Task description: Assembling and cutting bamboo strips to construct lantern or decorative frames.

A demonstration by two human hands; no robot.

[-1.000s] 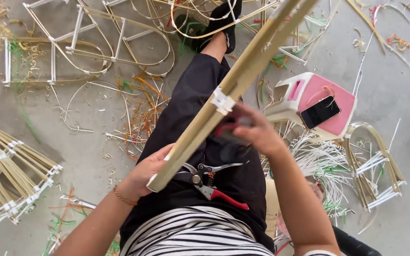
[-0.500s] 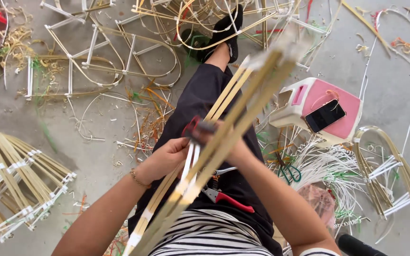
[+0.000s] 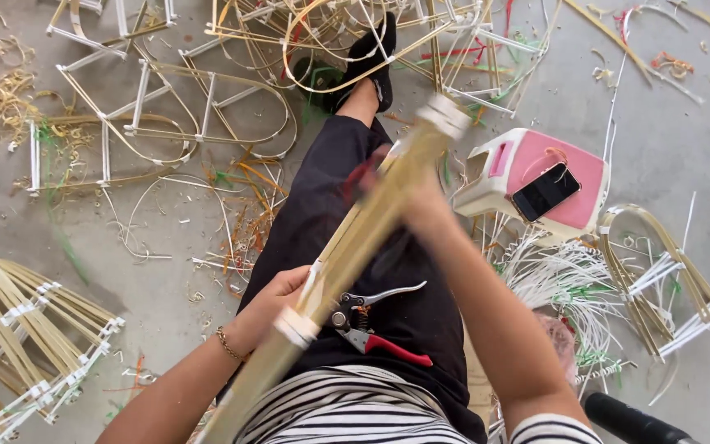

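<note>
- Head view: a long bundle of bamboo strips [image 3: 347, 247], bound with white tape, lay slanted over the lap.
- The left hand [image 3: 277, 298] clasped it near the lower tape band; the right hand [image 3: 421, 197] gripped higher, blurred.
- It looked light, stiff yet springy, best held beside the bands.
- Red-handled pruners [image 3: 375, 325] rested on the lap.

One bamboo bundle [image 3: 347, 255]; one pruning shears [image 3: 371, 325]; one pink stool [image 3: 536, 185]; one phone [image 3: 546, 191].
</note>
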